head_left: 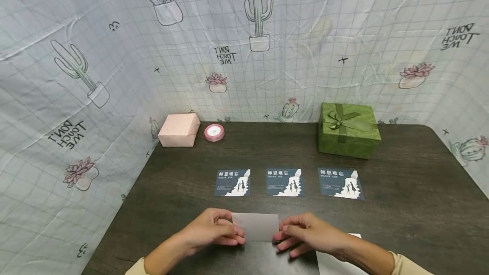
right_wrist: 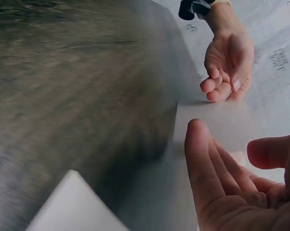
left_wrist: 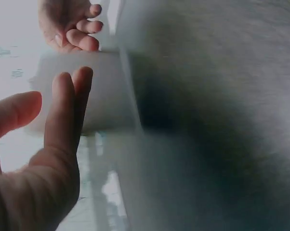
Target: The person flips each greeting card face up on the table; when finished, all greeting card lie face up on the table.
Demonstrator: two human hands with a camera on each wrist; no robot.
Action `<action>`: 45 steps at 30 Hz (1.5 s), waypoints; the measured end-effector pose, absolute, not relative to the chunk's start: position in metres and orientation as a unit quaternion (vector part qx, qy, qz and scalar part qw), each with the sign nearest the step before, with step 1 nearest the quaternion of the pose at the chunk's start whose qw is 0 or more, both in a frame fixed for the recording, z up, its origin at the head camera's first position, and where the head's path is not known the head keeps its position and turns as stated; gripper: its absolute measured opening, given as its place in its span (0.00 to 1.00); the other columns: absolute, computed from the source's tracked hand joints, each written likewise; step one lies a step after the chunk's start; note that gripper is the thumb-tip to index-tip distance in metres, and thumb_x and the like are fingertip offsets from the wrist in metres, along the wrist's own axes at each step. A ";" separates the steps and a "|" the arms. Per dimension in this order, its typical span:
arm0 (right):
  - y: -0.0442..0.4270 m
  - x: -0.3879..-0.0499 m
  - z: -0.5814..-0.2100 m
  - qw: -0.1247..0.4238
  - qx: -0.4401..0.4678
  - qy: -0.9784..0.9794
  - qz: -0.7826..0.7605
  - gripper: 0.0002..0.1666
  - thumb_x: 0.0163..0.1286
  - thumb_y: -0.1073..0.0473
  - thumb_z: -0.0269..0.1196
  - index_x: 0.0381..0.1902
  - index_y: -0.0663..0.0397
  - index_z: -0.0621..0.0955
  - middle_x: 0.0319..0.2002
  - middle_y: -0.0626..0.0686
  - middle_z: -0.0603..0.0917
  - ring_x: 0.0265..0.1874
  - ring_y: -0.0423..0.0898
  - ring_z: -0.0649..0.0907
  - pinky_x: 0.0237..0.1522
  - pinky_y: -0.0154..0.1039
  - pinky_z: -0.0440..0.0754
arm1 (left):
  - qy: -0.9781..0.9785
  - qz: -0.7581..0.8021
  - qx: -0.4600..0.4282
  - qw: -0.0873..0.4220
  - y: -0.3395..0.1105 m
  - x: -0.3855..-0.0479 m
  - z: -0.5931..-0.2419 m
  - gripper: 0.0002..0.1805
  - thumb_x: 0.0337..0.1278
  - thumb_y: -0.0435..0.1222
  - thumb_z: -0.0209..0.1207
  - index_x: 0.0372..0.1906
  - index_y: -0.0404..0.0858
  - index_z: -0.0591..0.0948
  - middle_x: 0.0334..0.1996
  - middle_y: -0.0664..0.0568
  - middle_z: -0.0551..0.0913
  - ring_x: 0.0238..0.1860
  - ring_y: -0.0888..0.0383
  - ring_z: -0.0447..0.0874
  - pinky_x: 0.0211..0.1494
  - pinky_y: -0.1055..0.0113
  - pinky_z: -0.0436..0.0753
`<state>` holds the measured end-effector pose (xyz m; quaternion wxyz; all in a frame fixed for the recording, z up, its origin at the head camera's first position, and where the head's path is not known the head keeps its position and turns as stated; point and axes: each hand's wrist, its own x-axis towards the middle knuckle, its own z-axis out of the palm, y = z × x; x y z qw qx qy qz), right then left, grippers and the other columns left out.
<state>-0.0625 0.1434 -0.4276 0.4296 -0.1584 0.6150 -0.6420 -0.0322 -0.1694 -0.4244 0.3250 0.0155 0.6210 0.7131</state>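
A blank pale card (head_left: 256,226) stands tilted up at the near middle of the table, between my two hands. My left hand (head_left: 214,228) is at its left edge, with fingertips overlapping the card. At the right edge is my right hand (head_left: 311,232), its fingertips close against the card. In the left wrist view my left fingers (left_wrist: 60,115) extend straight and the thumb stands apart. Likewise, the right wrist view shows straight right fingers (right_wrist: 200,154) beside the card (right_wrist: 203,125), thumb apart. Whether it is one card or a stack cannot be told.
Three blue thank-you cards (head_left: 232,183) lie in a row beyond my hands. A white sheet (head_left: 336,264) lies partly under my right forearm. At the back are a pink box (head_left: 177,130), a ribbon roll (head_left: 214,133) and a green gift box (head_left: 347,133) with a bow.
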 end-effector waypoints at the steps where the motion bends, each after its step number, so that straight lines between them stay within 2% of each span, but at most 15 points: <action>1: 0.143 -0.063 -0.425 0.419 -0.165 0.620 -0.642 0.22 0.79 0.58 0.52 0.57 0.74 0.74 0.51 0.64 0.84 0.47 0.53 0.87 0.41 0.42 0.87 | 0.621 0.713 0.026 0.325 -0.171 -0.033 -0.421 0.19 0.62 0.28 0.61 0.55 0.23 0.73 0.46 0.28 0.84 0.45 0.46 0.89 0.47 0.61 0.86; 8: 0.140 -0.065 -0.414 0.332 -0.197 0.667 -0.637 0.22 0.78 0.55 0.54 0.51 0.72 0.80 0.44 0.66 0.86 0.42 0.52 0.89 0.39 0.43 0.87 | 0.625 0.687 0.123 0.349 -0.185 -0.037 -0.404 0.19 0.72 0.29 0.48 0.61 0.22 0.72 0.53 0.23 0.78 0.50 0.45 0.87 0.52 0.59 0.84; 11: 0.137 -0.065 -0.422 0.288 -0.221 0.695 -0.621 0.18 0.75 0.55 0.58 0.44 0.68 0.84 0.37 0.64 0.88 0.35 0.50 0.90 0.35 0.46 0.87 | 0.633 0.673 0.147 0.353 -0.186 -0.038 -0.409 0.18 0.74 0.31 0.48 0.60 0.25 0.76 0.50 0.20 0.78 0.46 0.49 0.89 0.48 0.61 0.86; 14: 0.135 -0.063 -0.433 0.241 -0.257 0.727 -0.589 0.12 0.71 0.57 0.63 0.38 0.61 0.85 0.29 0.55 0.88 0.27 0.45 0.88 0.29 0.45 0.87 | 0.658 0.653 0.164 0.337 -0.184 -0.038 -0.419 0.16 0.73 0.32 0.51 0.57 0.29 0.80 0.43 0.20 0.81 0.38 0.54 0.90 0.42 0.64 0.87; 18: 0.133 -0.060 -0.445 0.179 -0.300 0.775 -0.527 0.04 0.66 0.58 0.68 0.34 0.52 0.84 0.24 0.45 0.87 0.21 0.35 0.84 0.23 0.37 0.83 | 0.703 0.618 0.179 0.303 -0.179 -0.037 -0.431 0.14 0.68 0.30 0.58 0.54 0.31 0.81 0.34 0.28 0.85 0.32 0.57 0.89 0.37 0.62 0.87; 21: 0.131 -0.060 -0.450 0.148 -0.316 0.804 -0.481 0.05 0.64 0.59 0.70 0.36 0.52 0.84 0.24 0.41 0.86 0.21 0.30 0.82 0.23 0.32 0.81 | 0.733 0.595 0.174 0.282 -0.175 -0.035 -0.438 0.17 0.65 0.29 0.60 0.58 0.31 0.78 0.30 0.36 0.87 0.28 0.56 0.89 0.33 0.60 0.87; 26: 0.128 -0.060 -0.451 0.127 -0.338 0.830 -0.426 0.14 0.63 0.59 0.70 0.44 0.60 0.84 0.24 0.36 0.84 0.21 0.26 0.79 0.24 0.28 0.78 | 0.768 0.567 0.132 0.269 -0.167 -0.032 -0.443 0.28 0.61 0.27 0.62 0.66 0.31 0.70 0.26 0.45 0.88 0.23 0.53 0.88 0.28 0.64 0.85; 31: 0.127 -0.061 -0.448 0.133 -0.345 0.841 -0.396 0.19 0.62 0.59 0.71 0.48 0.65 0.83 0.22 0.34 0.82 0.19 0.25 0.76 0.23 0.27 0.76 | 0.790 0.542 0.111 0.265 -0.160 -0.030 -0.446 0.32 0.57 0.26 0.63 0.67 0.30 0.67 0.21 0.47 0.87 0.19 0.54 0.86 0.24 0.63 0.84; 36: 0.125 -0.060 -0.446 0.132 -0.354 0.850 -0.366 0.20 0.60 0.61 0.71 0.48 0.65 0.84 0.20 0.32 0.78 0.18 0.25 0.73 0.23 0.26 0.74 | 0.811 0.516 0.106 0.256 -0.157 -0.030 -0.446 0.32 0.54 0.26 0.66 0.65 0.31 0.69 0.17 0.49 0.85 0.15 0.57 0.84 0.21 0.63 0.83; 40: 0.122 -0.060 -0.447 0.127 -0.363 0.858 -0.341 0.21 0.58 0.61 0.72 0.48 0.64 0.84 0.17 0.31 0.75 0.17 0.24 0.71 0.22 0.25 0.73 | 0.840 0.476 0.114 0.234 -0.154 -0.030 -0.446 0.31 0.50 0.27 0.69 0.62 0.37 0.74 0.13 0.53 0.82 0.11 0.60 0.81 0.17 0.67 0.80; 45: 0.123 -0.061 -0.444 0.127 -0.376 0.852 -0.341 0.21 0.59 0.62 0.71 0.50 0.63 0.82 0.18 0.32 0.76 0.17 0.24 0.72 0.21 0.24 0.73 | 0.860 0.445 0.129 0.211 -0.153 -0.029 -0.445 0.31 0.49 0.31 0.71 0.60 0.40 0.74 0.12 0.57 0.80 0.09 0.63 0.79 0.15 0.70 0.78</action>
